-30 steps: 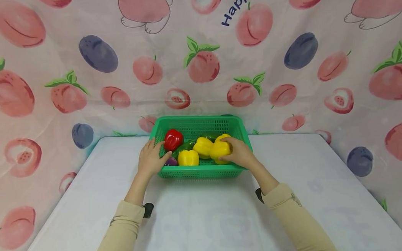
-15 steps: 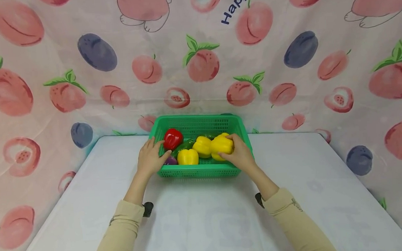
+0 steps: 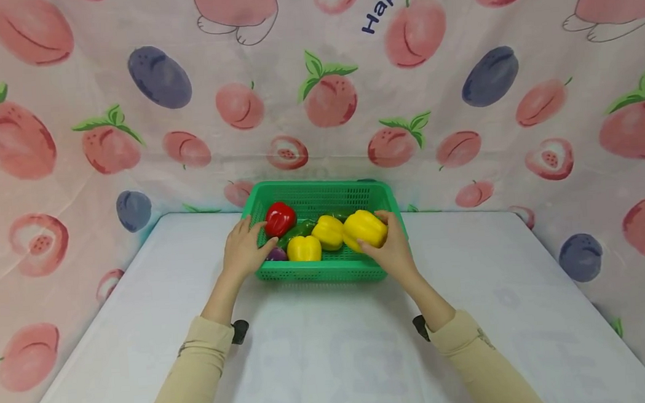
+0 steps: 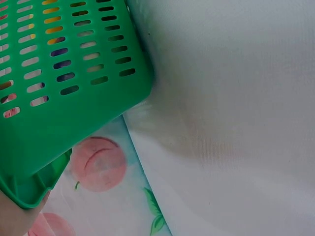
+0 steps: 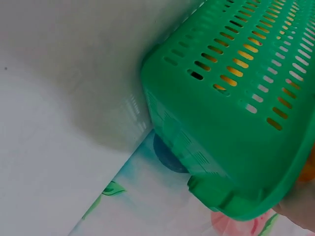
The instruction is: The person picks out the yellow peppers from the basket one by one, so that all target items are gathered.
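A green plastic basket (image 3: 327, 270) stands at the back of the table with vegetables in it. My right hand (image 3: 394, 246) grips a yellow bell pepper (image 3: 365, 230) near the basket's right end, thumb in front and fingers behind. My left hand (image 3: 242, 246) lies over the left rim, its fingers and thumb spread and reaching inside. Close to those fingertips is a red bell pepper (image 3: 280, 219); the thumb is above a purple vegetable (image 3: 276, 254), partly hidden. Two more yellow peppers, a front one (image 3: 304, 249) and a middle one (image 3: 327, 232), lie beside a dark green vegetable (image 3: 301, 229).
The white table (image 3: 331, 349) extends in front of the basket and to both sides. Behind it hangs a fruit-print cloth (image 3: 200, 190). The wrist views mostly show the basket's slotted side walls (image 4: 74, 98), hiding much of the hands.
My right hand has moved the yellow pepper slightly up and to the right, tilting it and parting it from the middle pepper. The left hand keeps its place; the head view shifts slightly.
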A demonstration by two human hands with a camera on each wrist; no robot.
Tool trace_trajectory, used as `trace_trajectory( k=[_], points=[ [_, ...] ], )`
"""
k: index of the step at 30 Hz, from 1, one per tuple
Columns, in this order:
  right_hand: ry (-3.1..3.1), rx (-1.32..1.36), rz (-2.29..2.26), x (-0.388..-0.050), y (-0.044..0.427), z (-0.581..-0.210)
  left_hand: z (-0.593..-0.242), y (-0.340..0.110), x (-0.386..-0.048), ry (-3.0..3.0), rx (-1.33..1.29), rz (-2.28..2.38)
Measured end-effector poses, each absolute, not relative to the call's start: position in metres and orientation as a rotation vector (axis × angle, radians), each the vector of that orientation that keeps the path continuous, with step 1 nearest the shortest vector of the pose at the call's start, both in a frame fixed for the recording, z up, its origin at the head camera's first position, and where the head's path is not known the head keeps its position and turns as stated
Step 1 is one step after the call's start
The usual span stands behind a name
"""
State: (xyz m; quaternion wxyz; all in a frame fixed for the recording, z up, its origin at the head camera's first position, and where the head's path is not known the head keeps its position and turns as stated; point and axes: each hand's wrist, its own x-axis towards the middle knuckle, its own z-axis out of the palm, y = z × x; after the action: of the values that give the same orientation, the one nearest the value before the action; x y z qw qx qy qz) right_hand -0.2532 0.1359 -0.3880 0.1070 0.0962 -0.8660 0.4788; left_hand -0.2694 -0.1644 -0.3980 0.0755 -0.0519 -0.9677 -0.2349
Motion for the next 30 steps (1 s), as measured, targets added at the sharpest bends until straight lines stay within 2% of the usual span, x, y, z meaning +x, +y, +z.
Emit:
trace_trajectory(
  k=[14,30],
  points=[
    [-2.434,0.213,1.412,-0.232,0.147,-0.387,-0.400,-0.163,-0.270,-2.903,-0.156,-0.691],
    [-2.279,0.206,1.535,-0.228,0.165,-0.389,-0.397,-0.164,-0.270,-2.897,-0.153,-0.707]
  ],
)
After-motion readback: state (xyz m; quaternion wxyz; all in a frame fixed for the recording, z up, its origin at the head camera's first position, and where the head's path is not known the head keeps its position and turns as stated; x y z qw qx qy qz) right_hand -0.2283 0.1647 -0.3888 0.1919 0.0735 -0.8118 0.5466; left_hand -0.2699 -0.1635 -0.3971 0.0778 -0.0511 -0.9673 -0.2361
